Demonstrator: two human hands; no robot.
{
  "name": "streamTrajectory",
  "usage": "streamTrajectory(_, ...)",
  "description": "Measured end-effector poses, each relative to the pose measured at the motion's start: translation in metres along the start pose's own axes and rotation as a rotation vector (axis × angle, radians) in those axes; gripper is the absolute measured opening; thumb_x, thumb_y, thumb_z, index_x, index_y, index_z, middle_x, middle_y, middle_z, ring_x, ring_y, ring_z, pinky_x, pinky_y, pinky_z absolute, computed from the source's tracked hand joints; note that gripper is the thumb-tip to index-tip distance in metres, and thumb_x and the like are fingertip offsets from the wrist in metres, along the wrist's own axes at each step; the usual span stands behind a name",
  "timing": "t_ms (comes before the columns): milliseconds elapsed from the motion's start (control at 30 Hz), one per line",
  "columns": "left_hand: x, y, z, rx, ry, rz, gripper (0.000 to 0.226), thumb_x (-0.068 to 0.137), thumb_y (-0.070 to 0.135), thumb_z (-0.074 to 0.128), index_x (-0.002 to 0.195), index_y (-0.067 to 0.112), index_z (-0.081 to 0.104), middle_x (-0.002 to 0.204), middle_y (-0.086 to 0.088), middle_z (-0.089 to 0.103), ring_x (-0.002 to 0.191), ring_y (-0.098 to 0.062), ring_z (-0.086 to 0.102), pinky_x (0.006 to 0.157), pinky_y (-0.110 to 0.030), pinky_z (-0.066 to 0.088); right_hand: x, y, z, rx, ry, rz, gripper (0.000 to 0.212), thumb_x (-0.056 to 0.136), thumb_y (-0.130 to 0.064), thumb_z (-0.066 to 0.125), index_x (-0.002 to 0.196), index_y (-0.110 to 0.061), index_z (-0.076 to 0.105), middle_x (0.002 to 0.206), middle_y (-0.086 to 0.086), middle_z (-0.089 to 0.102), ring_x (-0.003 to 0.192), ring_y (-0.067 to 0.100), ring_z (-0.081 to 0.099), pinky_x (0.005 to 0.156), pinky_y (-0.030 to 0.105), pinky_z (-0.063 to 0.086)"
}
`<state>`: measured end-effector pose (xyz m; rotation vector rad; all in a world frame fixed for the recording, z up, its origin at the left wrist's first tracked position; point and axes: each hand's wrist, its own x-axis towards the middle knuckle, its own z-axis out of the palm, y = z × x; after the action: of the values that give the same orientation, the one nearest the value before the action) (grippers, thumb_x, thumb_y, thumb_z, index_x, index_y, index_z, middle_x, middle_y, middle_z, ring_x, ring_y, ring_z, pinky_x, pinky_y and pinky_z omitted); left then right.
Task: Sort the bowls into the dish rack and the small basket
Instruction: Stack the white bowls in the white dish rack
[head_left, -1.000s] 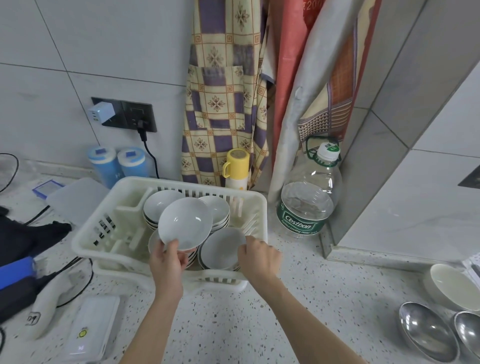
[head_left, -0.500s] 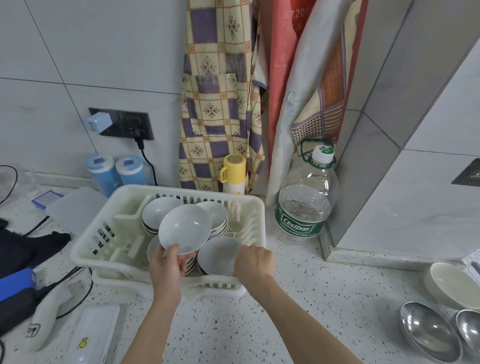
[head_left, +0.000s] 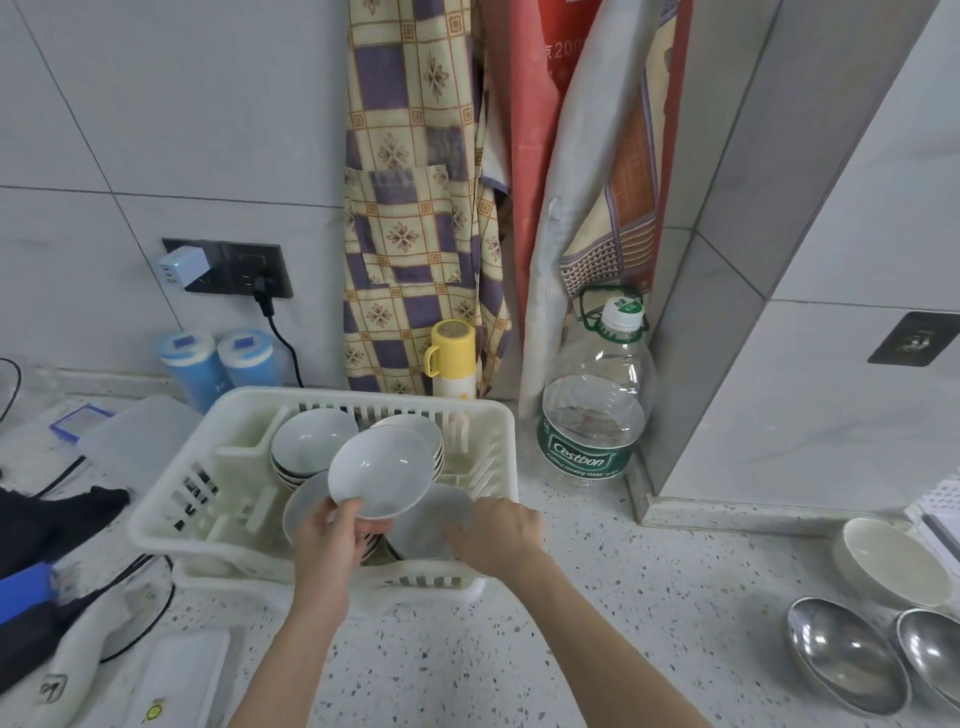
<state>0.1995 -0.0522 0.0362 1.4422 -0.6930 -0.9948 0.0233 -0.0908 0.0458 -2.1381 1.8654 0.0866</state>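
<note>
Bowls are what we are sorting, and most of the white ones already sit in the dish rack (head_left: 171, 519) as low stacks: two stacks at the back, two nearer ones partly hidden by our hands. Our left hand (head_left: 327, 545) holds a white bowl (head_left: 382, 470) tilted above the near-left stack (head_left: 304, 506), thumb lying inside the near rim and the fingers curled under it, a pinch that keeps the hollow facing us and leaves the far edge free to go down first. We judge the tilt lets the bowl slide onto a stack rather than drop flat. Our right hand (head_left: 496, 535) reaches over the rack's front wall to the near-right stack (head_left: 434, 519), fingers stretched forward and resting against the top bowl's rim; whether they curl round it we cannot tell, and it looks like a steadying touch. Well apart on the counter to the right lie a cream bowl (head_left: 893, 561) and two steel bowls (head_left: 847, 657), not yet sorted. No small basket shows in view, so the steel ones probably belong somewhere out of frame.
</note>
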Motion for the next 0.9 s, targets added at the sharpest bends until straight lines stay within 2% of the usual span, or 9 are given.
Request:
streamTrajectory(100,0.002,0.005,0.0,0.037,-0.036,-0.025,0.02,0.094,0.014,0.054,0.11,0.004,0.063,0.069,-0.02,0.074,0.034,0.0,0.036,0.035,-0.011,0.031,0.006,0.009,-0.001,0.049,-0.091,-0.001,0.055,0.086,-0.064,0.052,0.114,-0.017,0.061,0.106,0.0,0.067,0.097,0.021,0.063,0.072,0.03,0.038)
streamTrajectory(267,0.006,0.01,0.002,0.112,-0.064,-0.065,0.017,0.091,0.011,0.052,0.104,0.006,0.062,0.069,-0.019,0.074,0.033,-0.006,0.022,0.033,-0.015,0.025,0.004,0.007,-0.001,0.05,-0.074,0.017,0.056,0.083,-0.064,0.058,0.117,-0.02,0.058,0.108,-0.001,0.066,0.095,0.019,0.062,0.072,0.029,0.037)
streamTrajectory(367,0.006,0.011,0.004,0.147,-0.078,-0.085,0.016,0.091,0.011,0.051,0.102,0.006,0.062,0.068,-0.018,0.074,0.032,-0.007,0.022,0.033,-0.016,0.024,0.0,0.002,-0.001,-0.021,-0.043,0.023,0.041,0.089,-0.052,0.058,0.112,-0.018,0.059,0.1,-0.002,0.065,0.085,0.017,0.06,0.068,0.028,0.037)
streamTrajectory(500,0.005,0.01,0.005,0.19,-0.097,-0.1,0.015,0.092,0.011,0.051,0.102,0.004,0.061,0.068,-0.018,0.074,0.032,-0.008,0.022,0.034,-0.017,0.024,-0.003,-0.003,0.001,-0.1,0.014,0.034,0.022,0.094,-0.032,0.056,0.109,-0.017,0.062,0.102,-0.001,0.07,0.08,0.017,0.062,0.064,0.026,0.038)
streamTrajectory(633,0.005,0.01,0.006,0.238,-0.112,-0.1,0.014,0.092,0.01,0.051,0.1,0.007,0.063,0.065,-0.017,0.074,0.032,-0.007,0.026,0.034,-0.017,0.025,-0.006,-0.001,0.0,0.014,0.08,0.045,0.019,0.098,-0.022,0.044,0.109,-0.014,0.057,0.097,0.001,0.068,0.081,0.022,0.064,0.066,0.028,0.039)
streamTrajectory(700,0.004,0.01,0.006,0.264,-0.124,-0.089,0.015,0.093,0.01,0.05,0.098,0.009,0.064,0.064,-0.016,0.073,0.031,-0.004,0.031,0.035,-0.017,0.026,-0.008,0.004,0.002,0.139,0.158,0.06,0.013,0.098,-0.017,0.038,0.103,-0.017,0.051,0.081,-0.001,0.06,0.073,0.026,0.059,0.065,0.029,0.041)
streamTrajectory(767,0.004,0.01,0.006,0.303,-0.142,-0.081,0.016,0.093,0.011,0.049,0.097,0.011,0.064,0.063,-0.017,0.073,0.03,-0.004,0.036,0.036,-0.017,0.027,-0.01,0.007,0.002,0.312,0.189,0.085,0.017,0.1,-0.022,0.031,0.096,-0.017,0.047,0.076,-0.002,0.061,0.071,0.026,0.058,0.067,0.03,0.044)
streamTrajectory(833,0.004,0.008,0.006,0.342,-0.166,-0.073,0.017,0.093,0.012,0.048,0.095,0.011,0.065,0.062,-0.017,0.072,0.03,-0.003,0.037,0.036,-0.015,0.027,-0.012,0.009,-0.003,0.494,0.14,0.104,0.035,0.101,-0.039,0.024,0.099,-0.021,0.054,0.088,-0.002,0.07,0.082,0.023,0.062,0.076,0.033,0.047)
streamTrajectory(900,0.006,0.007,0.008,0.376,-0.187,-0.068,0.017,0.093,0.012,0.048,0.091,0.009,0.065,0.061,-0.018,0.072,0.029,-0.004,0.035,0.035,-0.015,0.028,-0.012,0.01,-0.007,0.538,0.076,0.09,0.04,0.098,-0.049,0.025,0.102,-0.028,0.059,0.094,-0.004,0.072,0.086,0.019,0.06,0.075,0.033,0.042)
